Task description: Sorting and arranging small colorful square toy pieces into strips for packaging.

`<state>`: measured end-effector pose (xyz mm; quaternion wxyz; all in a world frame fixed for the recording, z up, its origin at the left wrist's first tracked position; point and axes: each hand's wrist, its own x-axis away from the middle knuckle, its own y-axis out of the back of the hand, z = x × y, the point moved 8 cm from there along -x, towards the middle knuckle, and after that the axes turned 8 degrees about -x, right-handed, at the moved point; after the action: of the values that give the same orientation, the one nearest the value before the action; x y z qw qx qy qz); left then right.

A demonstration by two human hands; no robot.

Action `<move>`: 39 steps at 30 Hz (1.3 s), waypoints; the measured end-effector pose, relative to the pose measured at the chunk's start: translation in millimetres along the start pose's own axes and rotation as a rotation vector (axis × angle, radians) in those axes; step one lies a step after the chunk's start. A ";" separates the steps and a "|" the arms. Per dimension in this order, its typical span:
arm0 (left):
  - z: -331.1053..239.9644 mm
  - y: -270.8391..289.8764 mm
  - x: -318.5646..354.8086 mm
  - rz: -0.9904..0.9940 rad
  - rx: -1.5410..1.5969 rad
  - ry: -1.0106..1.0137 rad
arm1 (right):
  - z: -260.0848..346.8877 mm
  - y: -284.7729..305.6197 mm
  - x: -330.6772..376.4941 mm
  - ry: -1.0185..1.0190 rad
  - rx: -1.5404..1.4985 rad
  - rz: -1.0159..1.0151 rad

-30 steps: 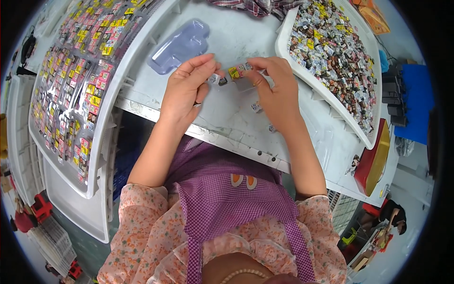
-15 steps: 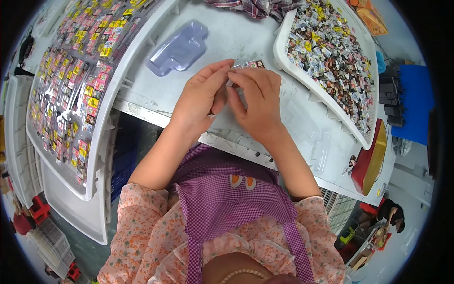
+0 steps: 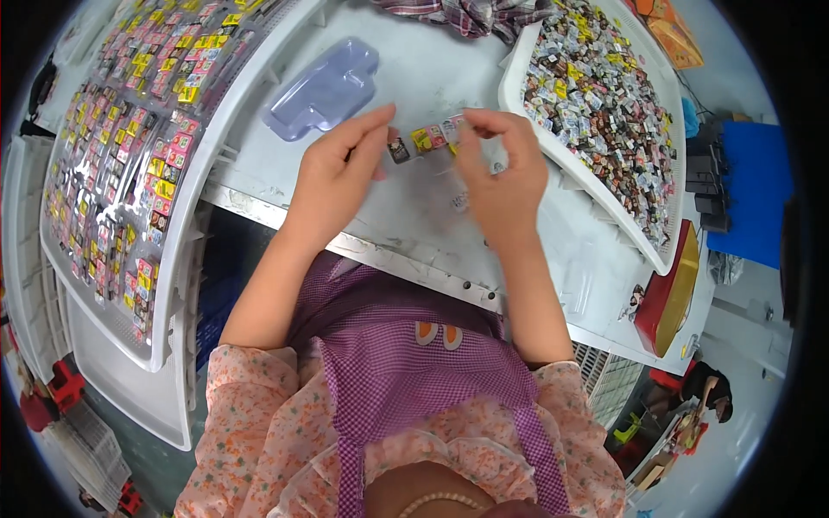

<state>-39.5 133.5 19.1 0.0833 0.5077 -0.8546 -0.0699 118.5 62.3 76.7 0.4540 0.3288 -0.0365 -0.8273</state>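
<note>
Several small printed blocks (image 3: 434, 135), yellow, pink and white, sit in a short row between my two hands above the white table. My right hand (image 3: 511, 177) pinches at the row's right end with thumb and index finger, partly blurred. My left hand (image 3: 337, 181) has its fingers stretched out and apart. Close to its fingertips is a dark block (image 3: 397, 149), which does not look gripped. Below the row, a smear of clear plastic and a pale block (image 3: 460, 201) show near my right hand. A stepped, clear bluish plastic tray (image 3: 324, 86) lies beyond my left hand.
At the right, a white bin (image 3: 596, 194) holds loose small blocks. Another large white tray (image 3: 194, 173) at the left carries filled clear packs. A red and gold box (image 3: 669, 289) stands at the table's right edge. Plaid cloth (image 3: 466, 15) lies at the far side.
My hands have moved apart, left hand leftward and right hand rightward. The row of blocks, mostly hidden behind the fingers before, now shows between them.
</note>
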 end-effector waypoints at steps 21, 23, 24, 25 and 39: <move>-12.4 -18.2 22.1 0.079 -1.170 -0.610 | -23.3 -61.3 4.1 0.079 0.271 0.381; -13.5 -17.1 23.4 0.071 -1.166 -0.618 | -22.1 -58.9 7.0 0.103 0.267 0.362; -14.3 -16.3 24.2 0.063 -1.164 -0.626 | -20.7 -56.9 8.0 0.128 0.262 0.341; -13.2 -15.5 24.3 0.064 -1.163 -0.626 | -21.9 -56.1 9.1 0.127 0.263 0.341; -13.0 -11.5 18.7 0.071 -1.123 -0.647 | -13.7 -51.8 34.0 0.336 0.566 0.680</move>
<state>-35.8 111.1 30.8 0.0765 0.3116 -0.6862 -0.6528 76.2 69.5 30.0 0.5914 0.5383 -0.2919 -0.5246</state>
